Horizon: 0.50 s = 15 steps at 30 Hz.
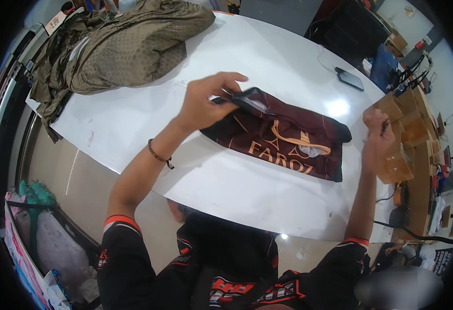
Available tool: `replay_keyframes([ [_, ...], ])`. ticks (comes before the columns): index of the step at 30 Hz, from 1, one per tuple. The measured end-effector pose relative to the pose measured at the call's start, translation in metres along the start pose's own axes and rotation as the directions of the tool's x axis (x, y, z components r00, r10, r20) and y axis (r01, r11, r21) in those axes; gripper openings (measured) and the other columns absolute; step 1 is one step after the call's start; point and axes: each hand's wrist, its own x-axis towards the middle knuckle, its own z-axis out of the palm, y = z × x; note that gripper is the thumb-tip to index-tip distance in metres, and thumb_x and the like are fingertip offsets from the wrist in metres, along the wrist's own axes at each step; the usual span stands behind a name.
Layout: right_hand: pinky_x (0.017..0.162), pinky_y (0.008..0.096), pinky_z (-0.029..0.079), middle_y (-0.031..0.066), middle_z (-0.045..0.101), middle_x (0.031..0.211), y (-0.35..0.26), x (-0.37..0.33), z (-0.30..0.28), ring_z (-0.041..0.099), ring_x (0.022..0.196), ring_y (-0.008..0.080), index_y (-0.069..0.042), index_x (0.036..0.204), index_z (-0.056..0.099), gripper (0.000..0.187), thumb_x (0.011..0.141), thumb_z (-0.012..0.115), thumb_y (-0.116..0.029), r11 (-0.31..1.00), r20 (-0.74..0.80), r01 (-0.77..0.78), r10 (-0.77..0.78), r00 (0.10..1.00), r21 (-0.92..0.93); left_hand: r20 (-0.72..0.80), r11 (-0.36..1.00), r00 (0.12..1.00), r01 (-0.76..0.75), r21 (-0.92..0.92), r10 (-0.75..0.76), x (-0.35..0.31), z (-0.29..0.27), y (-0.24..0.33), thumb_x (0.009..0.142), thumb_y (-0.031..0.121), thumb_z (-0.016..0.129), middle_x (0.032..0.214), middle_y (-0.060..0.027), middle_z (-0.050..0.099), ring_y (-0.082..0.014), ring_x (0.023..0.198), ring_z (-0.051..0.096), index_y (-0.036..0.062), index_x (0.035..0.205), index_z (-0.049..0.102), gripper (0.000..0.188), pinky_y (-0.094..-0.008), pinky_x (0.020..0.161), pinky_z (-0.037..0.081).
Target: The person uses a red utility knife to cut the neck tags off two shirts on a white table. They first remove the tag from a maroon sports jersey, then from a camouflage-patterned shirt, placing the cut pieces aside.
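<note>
just right of the left grip (206,101) and angling a bit toward the person's body is where the maroon cloth (236,135) lies, folded flat with its long axis running away from those fingers. imo that's the relation that counts: the grip is at one end, on the upper left corner, and pretty much the whole length trails off to its right. looks like thumb and fingers are pinching the dark edge there, with a pale bit of lining peeking out beside them.

left grip is clearly the nearer one since it's touching. right grip (377,126) is out past the other end of the cloth, apart from it, by the stacked brown boxes (399,168). its fingers look curled in, but i can't tell if they're around anything or touching a box.

as for room, there's a bare strip of tabletop (275,51) on the far side of the left grip, and another between the cloth and the near edge. tighter to the far left of that grip, where a big olive-brown fabric heap (128,54) sits. the phone (349,79) is beyond the cloth, ahead and a little left of the right grip.
</note>
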Motion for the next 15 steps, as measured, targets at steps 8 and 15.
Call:
replay_keyframes([
  [8,0.057,0.0189,0.043,0.0044,0.061,0.082,-0.069,-0.084,0.103,0.056,0.076,0.0053,-0.001,0.119,0.068,0.032,0.088,0.075,0.003,0.968,0.67,-0.104,-0.08,0.738,0.229,0.103,0.987,0.983,-0.157,0.018,0.154,-0.022,0.042,0.03,0.074,-0.008,0.08,0.101,-0.0077,0.072,-0.0172,0.089,0.074,0.0057,0.114,0.071,0.043,-0.0282,0.077,0.064],
  [15,0.054,0.0216,0.043,0.0026,0.061,0.086,-0.054,-0.111,0.147,0.05,0.06,0.0029,-0.003,0.137,0.058,0.048,0.091,0.068,0.009,0.86,0.603,-0.244,-0.09,0.793,0.448,0.136,0.966,0.963,-0.244,0.088,0.231,-0.018,0.037,0.019,0.073,-0.006,0.082,0.104,-0.008,0.071,-0.0175,0.085,0.072,0.0064,0.117,0.071,0.047,-0.0278,0.074,0.062],
])
